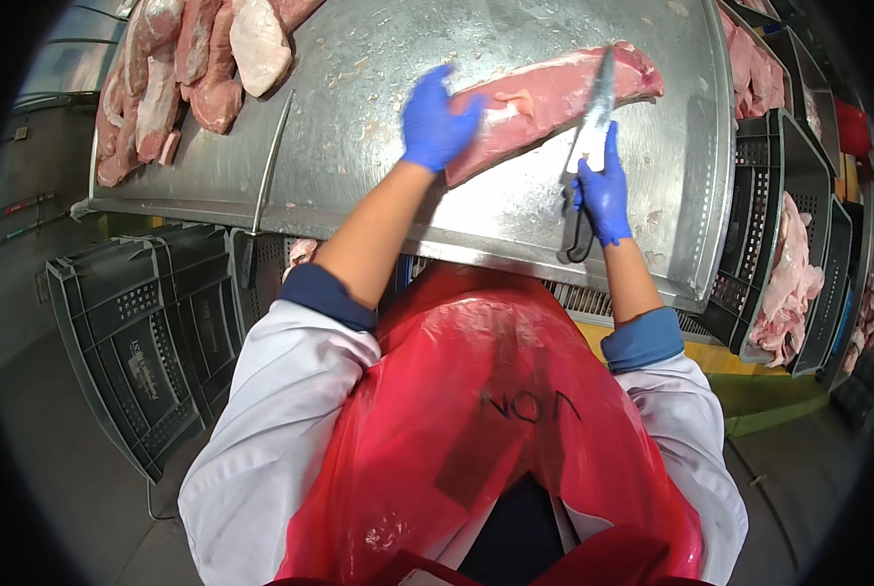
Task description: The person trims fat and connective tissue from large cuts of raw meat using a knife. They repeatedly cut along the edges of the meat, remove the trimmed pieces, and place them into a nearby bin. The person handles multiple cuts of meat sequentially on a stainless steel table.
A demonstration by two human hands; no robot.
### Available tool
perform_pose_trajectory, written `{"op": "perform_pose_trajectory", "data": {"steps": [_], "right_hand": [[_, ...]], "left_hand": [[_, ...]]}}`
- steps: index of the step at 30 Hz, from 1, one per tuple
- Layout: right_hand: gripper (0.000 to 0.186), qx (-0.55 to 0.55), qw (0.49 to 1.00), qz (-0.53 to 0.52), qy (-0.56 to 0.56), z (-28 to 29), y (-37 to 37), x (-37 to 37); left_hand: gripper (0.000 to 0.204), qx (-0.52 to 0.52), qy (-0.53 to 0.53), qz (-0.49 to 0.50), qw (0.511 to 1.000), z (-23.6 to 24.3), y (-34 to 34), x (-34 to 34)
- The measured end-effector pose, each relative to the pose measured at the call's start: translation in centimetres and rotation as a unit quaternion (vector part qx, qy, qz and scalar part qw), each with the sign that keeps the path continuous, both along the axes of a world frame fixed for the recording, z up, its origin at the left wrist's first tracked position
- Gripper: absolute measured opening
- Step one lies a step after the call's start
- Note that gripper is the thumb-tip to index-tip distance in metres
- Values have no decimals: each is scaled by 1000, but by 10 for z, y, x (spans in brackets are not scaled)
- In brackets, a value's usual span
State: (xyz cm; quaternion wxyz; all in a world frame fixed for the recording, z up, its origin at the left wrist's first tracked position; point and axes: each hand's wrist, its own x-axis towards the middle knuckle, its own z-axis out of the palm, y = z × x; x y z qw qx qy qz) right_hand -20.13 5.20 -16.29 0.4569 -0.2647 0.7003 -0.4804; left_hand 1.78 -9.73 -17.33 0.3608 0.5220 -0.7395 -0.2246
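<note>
A long piece of pale pink meat [544, 104] lies slantwise across the steel table. My right hand [605, 195], in a blue glove, is closed on the black handle of a knife [596, 103]. One finger is stretched along the handle, and the blade points away from me with its tip over the meat's far right part. At the meat's left end is my left hand [441, 122], also blue-gloved, with its fingers apart and slightly blurred. Whether that hand touches the meat I cannot tell.
Several meat pieces [159, 88] lie at the table's far left. A sharpening steel [273, 161] rests over the near edge of the table [349, 146]. Dark crates [144, 337] stand at the left; a crate [749, 210] at the right holds meat trimmings [791, 283].
</note>
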Motion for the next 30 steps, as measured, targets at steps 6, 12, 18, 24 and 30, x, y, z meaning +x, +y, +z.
{"op": "perform_pose_trajectory", "data": {"steps": [6, 12, 18, 24, 30], "right_hand": [[87, -33, 999, -22, -9, -5, -5, -6], [85, -1, 995, 99, -1, -6, -38, 26], [83, 15, 940, 288, 180, 11, -14, 39], [84, 27, 938, 311, 150, 14, -31, 37], [81, 20, 916, 355, 183, 3, 7, 32]], "left_hand": [[38, 150, -299, -198, 921, 31, -25, -72], [22, 233, -107, -236, 937, 33, -52, -40], [20, 342, -74, -252, 902, 41, -59, -41], [17, 327, -121, -297, 889, 48, -71, -52], [14, 356, -70, -301, 882, 60, -69, -39]]}}
